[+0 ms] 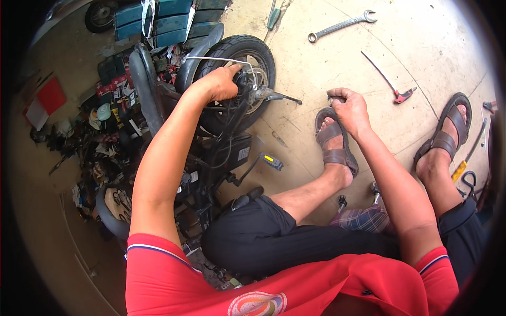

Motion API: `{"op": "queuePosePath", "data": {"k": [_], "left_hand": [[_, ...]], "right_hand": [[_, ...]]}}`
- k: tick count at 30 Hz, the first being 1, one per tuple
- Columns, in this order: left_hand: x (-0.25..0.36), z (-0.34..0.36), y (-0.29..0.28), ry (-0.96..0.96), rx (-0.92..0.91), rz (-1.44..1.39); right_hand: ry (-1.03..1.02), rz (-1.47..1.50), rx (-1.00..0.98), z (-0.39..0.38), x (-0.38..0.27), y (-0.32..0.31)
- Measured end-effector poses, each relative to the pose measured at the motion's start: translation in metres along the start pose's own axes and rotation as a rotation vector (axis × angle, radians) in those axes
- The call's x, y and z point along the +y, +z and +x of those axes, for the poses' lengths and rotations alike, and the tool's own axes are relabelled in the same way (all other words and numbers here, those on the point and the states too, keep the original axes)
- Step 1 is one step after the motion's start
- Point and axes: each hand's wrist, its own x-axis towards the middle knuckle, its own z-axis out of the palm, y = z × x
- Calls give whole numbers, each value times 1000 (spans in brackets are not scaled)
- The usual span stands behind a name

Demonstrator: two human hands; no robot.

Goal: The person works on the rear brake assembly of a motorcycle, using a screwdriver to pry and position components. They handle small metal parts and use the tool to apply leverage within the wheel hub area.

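At the bike's rear wheel [268,60], my left hand [221,84] reaches in beside the hub, its index finger by a bent silver rod [211,58]. The other fingers curl inward; what they grip is hidden. A axle end with a dark lever-like arm [287,98] sticks out of the hub, to the right of that hand. Above my left sandal [340,156], my right hand [350,111] is closed in a pinch. Between its thumb and fingers is a small dark part [332,98], too small to name.
A combination wrench [342,27], a T-handle tool with a red-black grip [405,96] and a green-handled screwdriver [273,19] lie on the floor. A yellow-handled tool [459,171] lies at the right. Cluttered boxes and parts [113,113] fill the left; a pedal [271,161] juts toward my leg.
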Motion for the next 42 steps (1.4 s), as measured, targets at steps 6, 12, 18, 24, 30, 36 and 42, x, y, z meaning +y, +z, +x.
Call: {"op": "queuePosePath", "data": {"k": [6, 12, 18, 24, 30, 36, 42], "left_hand": [[8, -1, 5, 5, 1, 127], [23, -20, 41, -147, 140, 240], [4, -33, 111, -116, 778, 484], [5, -46, 148, -57, 1187, 455], [7, -104, 202, -146, 1544, -184], [1, -85, 204, -336, 1519, -344], [-4, -77, 193, -354, 1494, -465]], "right_hand": [[36, 157, -256, -8, -6, 43], [-199, 25, -378, 3, -53, 90], [-675, -451, -368, 33, -116, 142], [-660, -486, -260, 50, -115, 165], [-724, -655, -256, 48, -125, 166], [-601, -666, -336, 44, -137, 175], [-464, -599, -349, 54, -135, 178]]}}
